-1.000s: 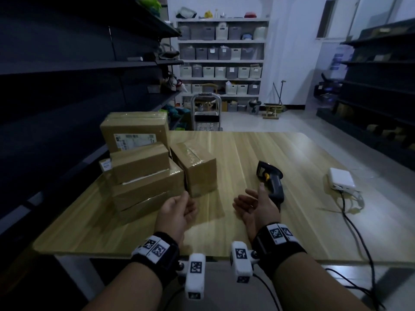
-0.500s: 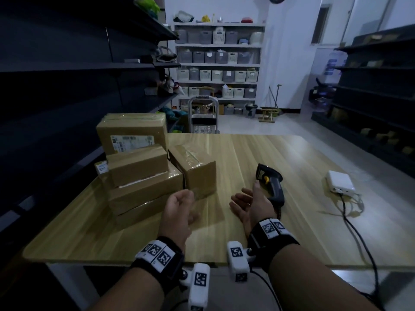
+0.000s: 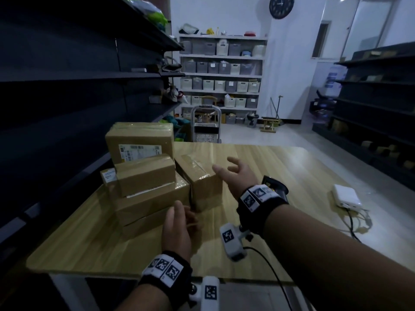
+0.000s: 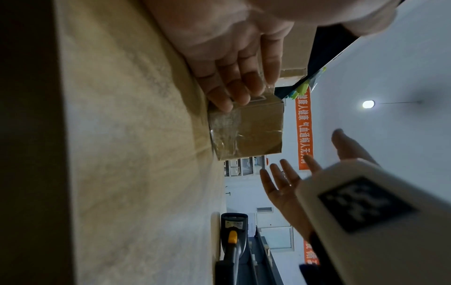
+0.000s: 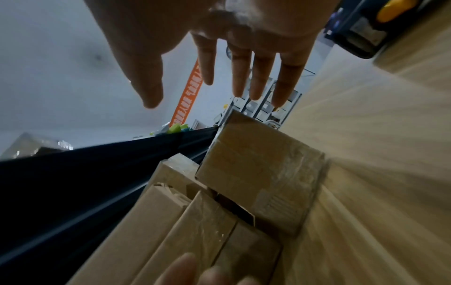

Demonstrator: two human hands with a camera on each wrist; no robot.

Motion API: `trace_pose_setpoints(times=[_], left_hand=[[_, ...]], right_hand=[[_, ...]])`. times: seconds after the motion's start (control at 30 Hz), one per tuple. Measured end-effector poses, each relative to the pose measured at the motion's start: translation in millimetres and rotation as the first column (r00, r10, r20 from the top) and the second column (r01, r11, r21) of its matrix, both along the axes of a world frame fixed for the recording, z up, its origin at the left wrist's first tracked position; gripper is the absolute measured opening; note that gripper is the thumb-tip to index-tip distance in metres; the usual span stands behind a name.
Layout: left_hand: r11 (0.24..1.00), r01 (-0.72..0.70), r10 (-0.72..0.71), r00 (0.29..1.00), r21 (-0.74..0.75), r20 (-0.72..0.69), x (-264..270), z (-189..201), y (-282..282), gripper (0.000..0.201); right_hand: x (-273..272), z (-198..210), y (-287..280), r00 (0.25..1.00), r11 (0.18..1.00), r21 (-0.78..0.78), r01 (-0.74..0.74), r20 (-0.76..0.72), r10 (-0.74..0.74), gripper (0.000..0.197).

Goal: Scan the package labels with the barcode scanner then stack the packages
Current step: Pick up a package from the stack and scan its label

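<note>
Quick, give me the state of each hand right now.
Left hand: open, holding nothing, near the small box.
Right hand: open, fingers spread, holding nothing.

From my feed, bare table (image 3: 258, 167) lay open right of the single box (image 3: 199, 182), stacked boxes (image 3: 146, 187) crowded its left, scanner (image 4: 233, 231) lay farther right.

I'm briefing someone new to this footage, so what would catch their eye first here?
Two open hands, the left hand and the right hand, reach toward a small cardboard box beside a pile of packages at the wooden table's left. The barcode scanner lies unused behind the right wrist.
</note>
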State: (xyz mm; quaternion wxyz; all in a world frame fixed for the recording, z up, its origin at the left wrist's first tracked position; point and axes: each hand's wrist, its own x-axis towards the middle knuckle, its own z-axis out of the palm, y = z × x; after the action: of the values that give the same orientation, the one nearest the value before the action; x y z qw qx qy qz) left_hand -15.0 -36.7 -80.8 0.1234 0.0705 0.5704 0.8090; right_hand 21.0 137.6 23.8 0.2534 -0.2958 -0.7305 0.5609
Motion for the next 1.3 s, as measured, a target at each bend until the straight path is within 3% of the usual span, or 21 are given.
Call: trace_pose_setpoints(times=[0.13, 0.33, 0.5, 0.6, 0.8, 1.0, 1.13, 1.3], left_hand=[[0.999, -0.041, 0.040, 0.999, 0.034, 0.026, -1, 1, 1, 0.093], [0.998, -0.051, 0.049, 0.997, 0.038, 0.065, -4, -3, 3, 0.106], [0.999, -0.037, 0.035, 0.995, 0.015, 0.089, -4, 1, 5, 0.079], [0.999, -0.027, 0.024, 0.994, 0.022, 0.111, -5, 7, 6, 0.075], [0.993, 0.031, -0.027, 0.999, -0.116, 0.041, -3, 8, 2, 0.061], [0.965, 0.102, -0.097, 0.995, -0.240, 0.035, -1, 9, 3, 0.050], [0.926, 0.273, -0.235, 0.958, -0.262, 0.167, -8, 17, 11, 0.046], [0.863, 0.471, -0.407, 0.862, -0.183, 0.302, -8, 41, 38, 0.056]], right_hand=[[-22, 13, -9, 0.983, 0.982, 0.176, -0.073, 0.178, 0.041, 0.086], [-35, 13, -15, 0.935, 0.982, 0.112, -0.152, 0.337, 0.106, 0.097], [-36, 6, -8, 0.910, 0.974, 0.178, -0.137, 0.410, 0.053, 0.105], [-32, 5, -1, 0.907, 0.979, 0.178, -0.101, 0.422, 0.017, 0.099], [-1, -9, 15, 0.973, 0.997, -0.046, 0.060, 0.224, -0.049, 0.081], [49, -27, 25, 0.990, 0.940, -0.312, 0.139, 0.078, -0.120, 0.062], [76, -40, 25, 0.988, 0.904, -0.411, 0.119, -0.043, -0.149, 0.054], [94, -50, 27, 0.960, 0.783, -0.617, 0.079, -0.165, -0.227, 0.045]])
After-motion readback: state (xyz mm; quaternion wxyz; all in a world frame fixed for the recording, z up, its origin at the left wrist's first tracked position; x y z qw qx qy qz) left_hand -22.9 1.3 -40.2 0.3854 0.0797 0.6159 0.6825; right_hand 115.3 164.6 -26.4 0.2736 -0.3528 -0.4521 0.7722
